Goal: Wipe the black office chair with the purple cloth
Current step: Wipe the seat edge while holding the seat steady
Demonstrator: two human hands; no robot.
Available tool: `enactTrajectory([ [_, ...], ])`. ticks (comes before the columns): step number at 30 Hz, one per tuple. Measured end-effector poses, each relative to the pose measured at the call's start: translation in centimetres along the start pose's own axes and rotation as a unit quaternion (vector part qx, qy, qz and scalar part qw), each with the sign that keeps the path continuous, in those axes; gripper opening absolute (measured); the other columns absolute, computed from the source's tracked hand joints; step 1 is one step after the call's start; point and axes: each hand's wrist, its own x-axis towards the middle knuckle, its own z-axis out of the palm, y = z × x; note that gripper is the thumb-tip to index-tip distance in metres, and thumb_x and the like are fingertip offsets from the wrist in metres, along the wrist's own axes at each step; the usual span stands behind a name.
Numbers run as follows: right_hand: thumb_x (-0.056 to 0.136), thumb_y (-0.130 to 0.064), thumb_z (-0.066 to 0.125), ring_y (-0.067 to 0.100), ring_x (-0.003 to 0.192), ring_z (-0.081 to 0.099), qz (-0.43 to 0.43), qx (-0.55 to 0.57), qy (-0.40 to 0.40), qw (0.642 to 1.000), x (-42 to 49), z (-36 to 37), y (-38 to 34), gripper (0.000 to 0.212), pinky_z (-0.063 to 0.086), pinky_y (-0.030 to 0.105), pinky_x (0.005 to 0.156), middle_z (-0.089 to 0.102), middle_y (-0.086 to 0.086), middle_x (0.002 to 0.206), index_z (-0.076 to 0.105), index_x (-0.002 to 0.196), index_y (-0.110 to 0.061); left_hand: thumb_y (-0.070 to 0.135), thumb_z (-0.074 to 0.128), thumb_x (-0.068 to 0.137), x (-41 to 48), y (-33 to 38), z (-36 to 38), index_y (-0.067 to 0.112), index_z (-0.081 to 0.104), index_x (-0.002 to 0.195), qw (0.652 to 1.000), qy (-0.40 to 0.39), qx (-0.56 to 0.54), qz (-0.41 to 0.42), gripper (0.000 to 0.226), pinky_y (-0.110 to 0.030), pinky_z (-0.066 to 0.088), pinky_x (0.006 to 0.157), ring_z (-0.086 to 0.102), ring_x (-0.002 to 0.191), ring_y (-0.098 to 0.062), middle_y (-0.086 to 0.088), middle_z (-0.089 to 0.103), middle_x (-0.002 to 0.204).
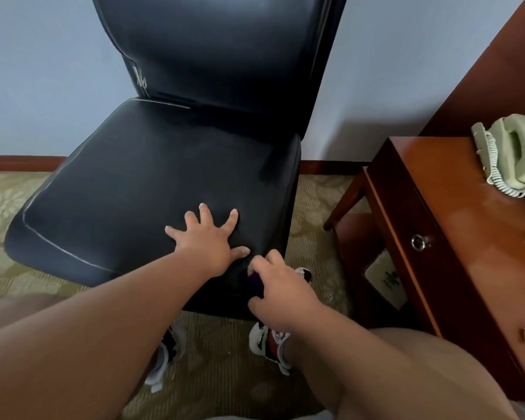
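**Purple cloth bunched at the seat's front right corner**

The purple cloth (255, 284) sits against the front right corner of the black office chair (140, 183), mostly hidden; only a dark violet fold shows. The right hand (281, 291) has its fingers curled round it and presses it to the seat's edge. Just beside it, the left hand (208, 241) lies flat on the seat cushion with fingers spread wide, holding nothing. Pale scuffs (140, 80) mark the lower left of the backrest, and worn piping runs along the seat's left rim.

Readable writing: none. A cream card (385, 280) leaning under the wooden desk (437, 192) carries dark print too blurred to make out.

Below the seat's front edge stand two sneakers, the right shoe (270, 344) partly covered by the right forearm, the left shoe (164, 359) by the left. The desk stands to the right of the chair, near but apart, with a ring pull (419, 242) on its drawer. A pale green telephone (509, 156) with a coiled cord rests on its top. Patterned carpet (12, 201) covers the floor.
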Motion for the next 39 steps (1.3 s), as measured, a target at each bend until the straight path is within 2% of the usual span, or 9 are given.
enactTrajectory([
  [5,0.080,-0.025,0.063,0.017,0.079,0.052,0.029,0.052,0.092,0.994,1.6,-0.2,0.6,0.023,0.048,0.036,0.067,0.040,-0.008,0.098,0.045,0.093,-0.033,0.079,0.033,0.089,0.0,-0.1,0.0,0.048,-0.009,0.154,1.000,-0.004,-0.020,0.004,0.084,-0.071,0.020,0.111,0.008,0.147,-0.042,-0.015,-0.006,0.165],
  [11,0.080,-0.022,0.065,0.016,0.077,0.055,0.148,0.161,0.190,0.957,6.3,-3.3,3.1,0.018,0.043,0.032,0.067,0.049,-0.001,0.102,0.051,0.091,-0.027,0.085,0.024,0.085,0.3,0.7,0.0,0.048,-0.010,0.154,1.000,0.008,-0.019,0.003,0.085,-0.071,0.022,0.109,0.010,0.146,-0.042,-0.015,-0.004,0.165],
  [16,0.082,-0.027,0.063,0.019,0.084,0.058,0.174,0.150,0.161,0.960,6.5,-4.3,3.9,0.019,0.049,0.036,0.074,0.050,-0.001,0.104,0.052,0.096,-0.028,0.085,0.020,0.086,0.9,2.4,-0.2,0.045,-0.006,0.156,0.999,0.034,-0.020,-0.013,0.085,-0.071,0.026,0.106,0.016,0.143,-0.044,-0.019,0.002,0.163],
  [22,0.084,-0.034,0.062,0.024,0.082,0.056,0.175,0.058,0.138,0.973,4.6,-3.7,3.3,0.025,0.050,0.039,0.074,0.044,0.000,0.106,0.047,0.102,-0.027,0.084,0.023,0.086,2.1,4.1,-0.6,0.042,-0.001,0.157,0.998,0.041,-0.024,-0.033,0.086,-0.074,0.026,0.105,0.018,0.141,-0.047,-0.024,0.007,0.161],
  [28,0.082,-0.030,0.061,0.026,0.086,0.052,0.125,-0.018,0.152,0.980,2.3,-0.6,1.6,0.036,0.047,0.036,0.064,0.036,0.000,0.107,0.042,0.113,-0.026,0.085,0.024,0.085,2.7,5.1,-1.4,0.043,0.000,0.157,0.998,0.028,-0.039,-0.047,0.087,-0.073,0.028,0.105,0.019,0.140,-0.047,-0.025,0.010,0.159],
  [31,0.082,-0.028,0.061,0.025,0.083,0.052,0.131,0.030,0.170,0.976,2.4,-1.1,2.0,0.029,0.050,0.038,0.068,0.037,-0.001,0.106,0.045,0.106,-0.027,0.086,0.025,0.084,2.9,4.6,-2.1,0.044,0.001,0.157,0.998,0.012,-0.047,-0.036,0.088,-0.066,0.031,0.107,0.019,0.141,-0.044,-0.021,0.013,0.159],
  [34,0.082,-0.028,0.062,0.027,0.086,0.055,0.193,0.105,0.204,0.954,3.3,-3.0,3.6,0.026,0.051,0.040,0.080,0.042,0.001,0.108,0.048,0.103,-0.027,0.085,0.027,0.085,2.7,3.0,-2.2,0.045,0.002,0.157,0.999,0.025,-0.047,-0.005,0.086,-0.062,0.034,0.107,0.019,0.142,-0.038,-0.014,0.016,0.159],
  [36,0.081,-0.029,0.063,0.028,0.089,0.058,0.235,0.154,0.208,0.937,3.9,-4.1,4.9,0.025,0.053,0.044,0.086,0.045,0.002,0.108,0.050,0.103,-0.027,0.084,0.030,0.085,2.3,1.8,-2.0,0.045,0.002,0.157,0.998,0.026,-0.052,0.000,0.087,-0.063,0.032,0.108,0.017,0.143,-0.036,-0.010,0.013,0.160],
  [39,0.081,-0.029,0.062,0.028,0.086,0.060,0.249,0.169,0.191,0.934,4.5,-4.9,5.5,0.025,0.055,0.047,0.084,0.046,0.002,0.107,0.051,0.103,-0.025,0.085,0.035,0.083,1.9,0.0,-2.1,0.045,-0.001,0.157,0.998,0.009,-0.058,-0.012,0.091,-0.068,0.022,0.113,0.007,0.148,-0.037,-0.009,0.003,0.163],
])
